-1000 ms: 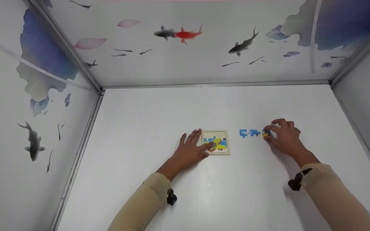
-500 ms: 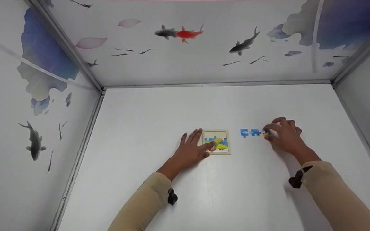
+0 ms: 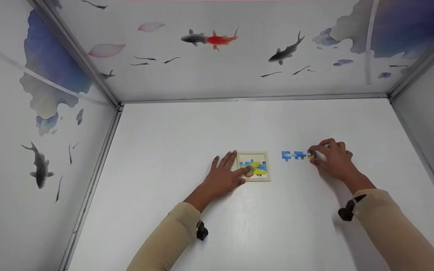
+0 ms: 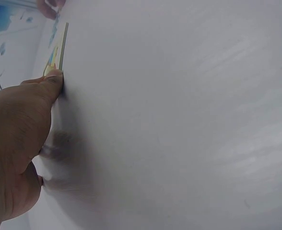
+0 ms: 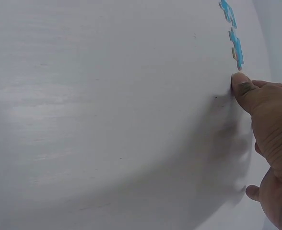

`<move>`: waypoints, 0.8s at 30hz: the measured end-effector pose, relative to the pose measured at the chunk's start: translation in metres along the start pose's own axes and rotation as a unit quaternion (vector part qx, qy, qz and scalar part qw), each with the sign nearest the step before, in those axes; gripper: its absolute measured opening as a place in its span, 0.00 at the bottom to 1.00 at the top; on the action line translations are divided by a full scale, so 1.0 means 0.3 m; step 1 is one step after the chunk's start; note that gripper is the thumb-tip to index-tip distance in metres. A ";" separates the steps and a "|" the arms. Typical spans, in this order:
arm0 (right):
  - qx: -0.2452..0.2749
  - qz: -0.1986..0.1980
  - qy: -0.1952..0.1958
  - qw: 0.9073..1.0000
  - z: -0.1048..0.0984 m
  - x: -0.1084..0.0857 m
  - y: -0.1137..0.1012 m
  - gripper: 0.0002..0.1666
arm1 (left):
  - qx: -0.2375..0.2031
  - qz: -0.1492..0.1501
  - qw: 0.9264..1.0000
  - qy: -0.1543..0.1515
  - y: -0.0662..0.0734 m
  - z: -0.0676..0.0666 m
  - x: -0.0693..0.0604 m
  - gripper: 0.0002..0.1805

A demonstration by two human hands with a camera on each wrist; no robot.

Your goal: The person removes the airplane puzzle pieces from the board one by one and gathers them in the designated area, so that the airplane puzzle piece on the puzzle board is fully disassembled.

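In the head view, a square wooden puzzle tray (image 3: 268,169) lies on the white table, partly filled with pieces that show a yellow airplane on blue. My left hand (image 3: 221,180) rests at its left side: the index finger lies over the picture, the thumb touches the lower edge, and the other fingers stretch toward the upper left corner. To the right, my right hand (image 3: 335,160) pinches a blue and yellow puzzle piece (image 3: 311,154) between thumb and index finger, low at the tabletop. Fingers hide part of that piece, and in the right wrist view it is out of sight.
Two loose blue puzzle pieces, one at the left (image 3: 286,156) and one in the middle (image 3: 298,155), lie in a row between the tray and my right hand. Printed panels wall the table (image 3: 187,128) at the back and sides.
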State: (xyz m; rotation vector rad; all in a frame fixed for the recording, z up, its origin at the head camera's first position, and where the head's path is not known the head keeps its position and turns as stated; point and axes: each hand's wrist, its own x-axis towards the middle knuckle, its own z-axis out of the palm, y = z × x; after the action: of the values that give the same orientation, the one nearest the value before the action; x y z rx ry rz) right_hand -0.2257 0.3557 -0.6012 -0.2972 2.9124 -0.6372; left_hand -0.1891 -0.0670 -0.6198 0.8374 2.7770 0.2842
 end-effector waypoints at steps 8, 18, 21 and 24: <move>-0.017 -0.007 0.010 1.000 0.003 -0.005 0.001 0.23 | 0.000 0.003 1.000 0.008 -0.001 0.004 0.000 0.31; -0.025 -0.002 0.006 1.000 0.002 -0.012 -0.012 0.28 | 0.000 0.004 1.000 0.007 -0.002 0.004 -0.003 0.31; -0.019 0.002 0.008 1.000 0.003 -0.015 -0.017 0.29 | 0.002 0.004 1.000 0.007 -0.002 0.004 -0.002 0.31; -0.014 0.008 0.013 1.000 0.007 -0.017 -0.025 0.30 | 0.005 0.003 1.000 0.008 -0.002 0.005 -0.001 0.31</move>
State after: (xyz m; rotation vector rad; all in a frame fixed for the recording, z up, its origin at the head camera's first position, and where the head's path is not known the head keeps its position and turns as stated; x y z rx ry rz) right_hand -0.2192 0.3493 -0.5995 -0.2712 2.9475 -0.6035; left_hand -0.1886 -0.0674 -0.6212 0.8491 2.7929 0.2780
